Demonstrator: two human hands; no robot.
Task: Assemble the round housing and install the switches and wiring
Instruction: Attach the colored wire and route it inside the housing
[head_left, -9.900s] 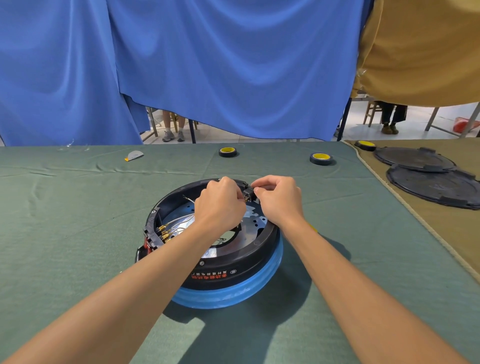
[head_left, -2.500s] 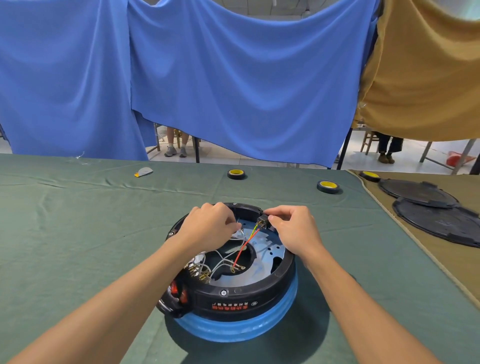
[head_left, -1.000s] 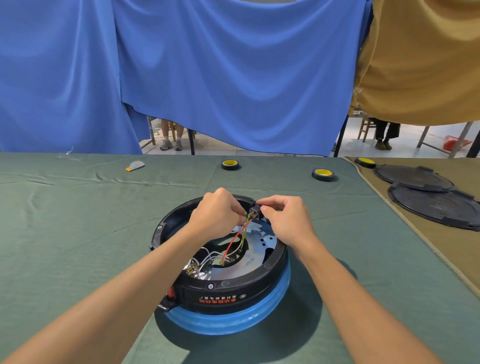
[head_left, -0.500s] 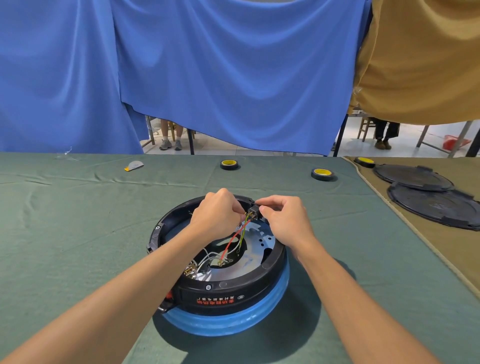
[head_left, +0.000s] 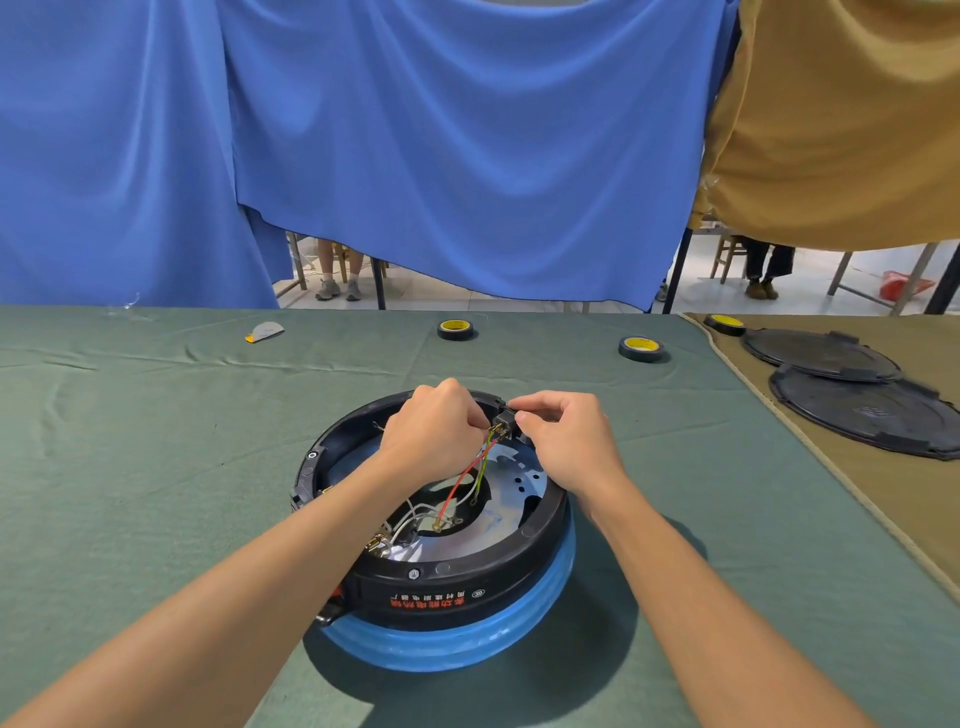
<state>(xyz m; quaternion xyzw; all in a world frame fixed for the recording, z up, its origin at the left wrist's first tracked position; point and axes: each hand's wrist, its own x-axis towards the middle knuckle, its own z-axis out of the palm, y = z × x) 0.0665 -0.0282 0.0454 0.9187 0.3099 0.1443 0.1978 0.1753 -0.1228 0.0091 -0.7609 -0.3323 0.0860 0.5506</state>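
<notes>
Round housing (head_left: 441, 592): a black ring seated on a blue base (head_left: 452, 647), at the middle of the green table cloth (head_left: 156, 457), directly below my view.

- Right hand (head_left: 566, 441): over the far rim of the housing, thumb and forefinger pinching a small black switch (head_left: 503, 427) held just above that rim.
- Left hand (head_left: 436, 436): fingers curled, tips closed on the upper ends of the wires (head_left: 462, 480), one red and one green-yellow, right at the switch. I cannot tell whether the ends are seated.
- Wires: run from the switch down to the centre of the metal plate (head_left: 509, 519) inside the ring.
- White leads (head_left: 415, 514): bundled at the near-left of the plate.
- Tape rolls, three: (head_left: 456, 329), (head_left: 641, 348), (head_left: 724, 325), at the far edge, well apart from the housing.
- Black lids (head_left: 872, 415): two, overlapping, on the tan cloth (head_left: 930, 509) to the right.
- Blue curtain (head_left: 467, 156): hangs behind the table.
</notes>
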